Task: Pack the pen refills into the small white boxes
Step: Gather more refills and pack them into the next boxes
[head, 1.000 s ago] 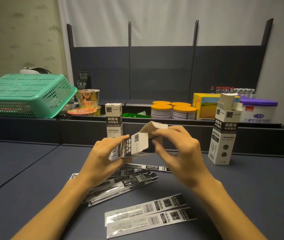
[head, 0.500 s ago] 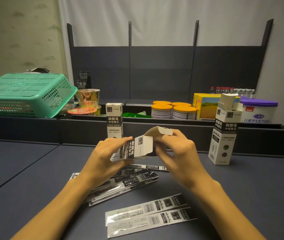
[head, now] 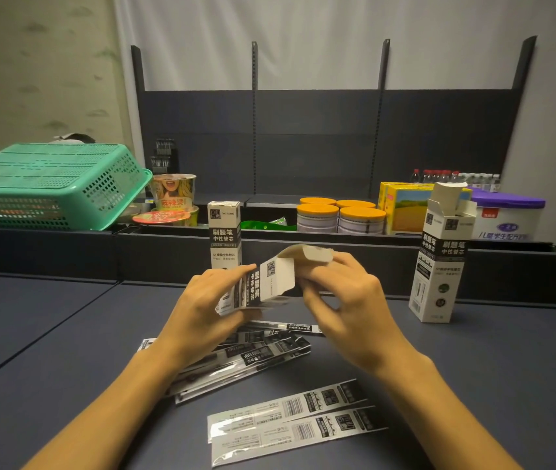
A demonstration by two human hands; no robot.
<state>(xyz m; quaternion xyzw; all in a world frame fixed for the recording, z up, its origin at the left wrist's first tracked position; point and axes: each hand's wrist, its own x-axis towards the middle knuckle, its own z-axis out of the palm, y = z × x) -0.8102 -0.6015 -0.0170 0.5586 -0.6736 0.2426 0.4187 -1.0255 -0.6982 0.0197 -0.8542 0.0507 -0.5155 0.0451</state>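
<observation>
Cardboard, thin and light: the box (head: 263, 283) lies on its side above the table, gripped round its body by the left hand (head: 209, 307). The right hand (head: 344, 300) pinches the open end, with the flap (head: 307, 254) just above its fingertips. It probably crushes easily, so hold it by the edges. Refills (head: 256, 354) lie below both hands in slick, floppy sleeves; take them mid-length.
</observation>
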